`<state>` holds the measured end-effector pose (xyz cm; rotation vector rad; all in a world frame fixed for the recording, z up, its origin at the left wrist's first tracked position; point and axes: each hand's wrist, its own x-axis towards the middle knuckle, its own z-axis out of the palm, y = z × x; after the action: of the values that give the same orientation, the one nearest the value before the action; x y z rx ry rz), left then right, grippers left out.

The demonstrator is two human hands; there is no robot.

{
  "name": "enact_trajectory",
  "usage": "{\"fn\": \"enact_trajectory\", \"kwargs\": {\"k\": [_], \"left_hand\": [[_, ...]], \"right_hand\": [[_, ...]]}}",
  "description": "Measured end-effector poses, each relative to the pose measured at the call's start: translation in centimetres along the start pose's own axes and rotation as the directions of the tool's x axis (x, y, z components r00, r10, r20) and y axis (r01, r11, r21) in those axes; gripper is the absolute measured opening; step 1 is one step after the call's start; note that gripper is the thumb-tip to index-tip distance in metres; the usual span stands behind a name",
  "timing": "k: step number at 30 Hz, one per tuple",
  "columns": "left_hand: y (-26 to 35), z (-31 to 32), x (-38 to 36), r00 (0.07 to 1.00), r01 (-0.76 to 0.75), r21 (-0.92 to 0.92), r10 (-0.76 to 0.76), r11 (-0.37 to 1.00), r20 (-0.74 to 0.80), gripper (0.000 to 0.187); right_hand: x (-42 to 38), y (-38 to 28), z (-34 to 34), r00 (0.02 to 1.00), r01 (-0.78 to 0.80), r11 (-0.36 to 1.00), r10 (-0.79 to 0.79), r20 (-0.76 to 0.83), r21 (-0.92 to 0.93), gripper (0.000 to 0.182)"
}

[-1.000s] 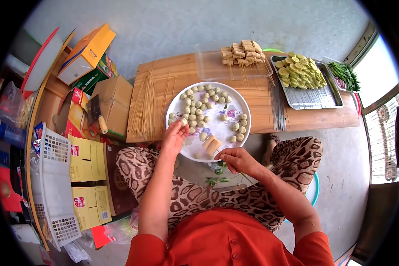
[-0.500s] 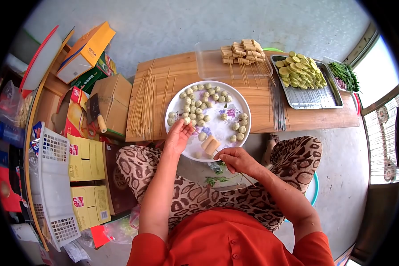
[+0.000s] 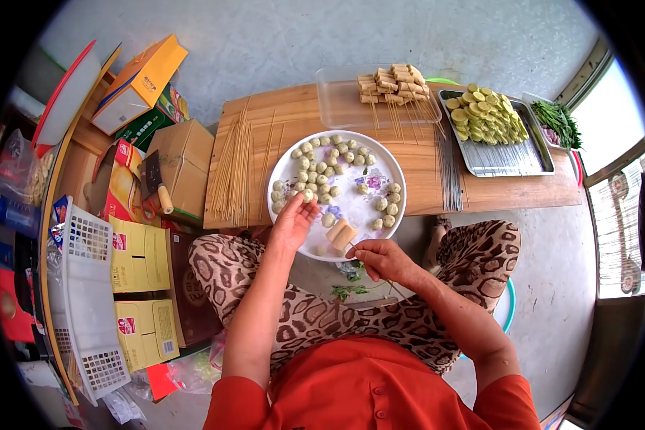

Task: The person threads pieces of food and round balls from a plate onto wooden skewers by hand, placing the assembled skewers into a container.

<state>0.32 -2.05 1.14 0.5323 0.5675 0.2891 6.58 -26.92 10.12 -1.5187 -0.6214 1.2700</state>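
My left hand (image 3: pixel 295 222) is over the near-left side of a round white plate (image 3: pixel 371 149) with purple flowers. Its fingertips are closed on a pale, green-flecked ball (image 3: pixel 307 195). Many similar balls (image 3: pixel 321 169) lie loose on the plate. In my right hand (image 3: pixel 381 258) is a thin bamboo skewer (image 3: pixel 351 246), held between thumb and fingers. Two tan, block-like food pieces (image 3: pixel 342 233) sit side by side on its upper end, above the plate's near rim. A single ball (image 3: pixel 327 220) rests between my two hands.
Bare bamboo skewers (image 3: pixel 233 172) lie on the wooden table (image 3: pixel 423 193) at the left. Behind the plate, a clear tray (image 3: pixel 330 97) holds skewered tan pieces. A metal tray (image 3: pixel 494 169) carries green slices. A cleaver (image 3: pixel 153 175) and boxes (image 3: pixel 181 161) are at the left.
My left hand has shifted slightly right, toward the skewer, with the ball at its fingertips. The right hand and skewer have hardly moved.
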Motion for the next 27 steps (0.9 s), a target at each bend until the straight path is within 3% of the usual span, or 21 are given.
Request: {"fn": "enact_trajectory", "kwargs": {"k": [4, 6, 27], "left_hand": [[-0.1, 0.3, -0.1, 0.999, 0.015, 0.011, -0.016, 1.0, 0.031, 0.016], [-0.3, 0.4, -0.2, 0.999, 0.029, 0.024, -0.03, 0.999, 0.036, 0.026], [-0.6, 1.4, -0.8, 0.992, 0.091, 0.052, -0.095, 0.994, 0.079, 0.032]], "right_hand": [[0.0, -0.2, 0.2, 1.0, -0.016, 1.0, 0.016, -0.013, -0.012, 0.024], [0.0, -0.2, 0.3, 1.0, -0.017, 1.0, 0.017, -0.017, -0.008, 0.024], [0.5, 0.6, 0.2, 0.999, 0.002, 1.0, -0.003, -0.036, -0.017, 0.023]]}}
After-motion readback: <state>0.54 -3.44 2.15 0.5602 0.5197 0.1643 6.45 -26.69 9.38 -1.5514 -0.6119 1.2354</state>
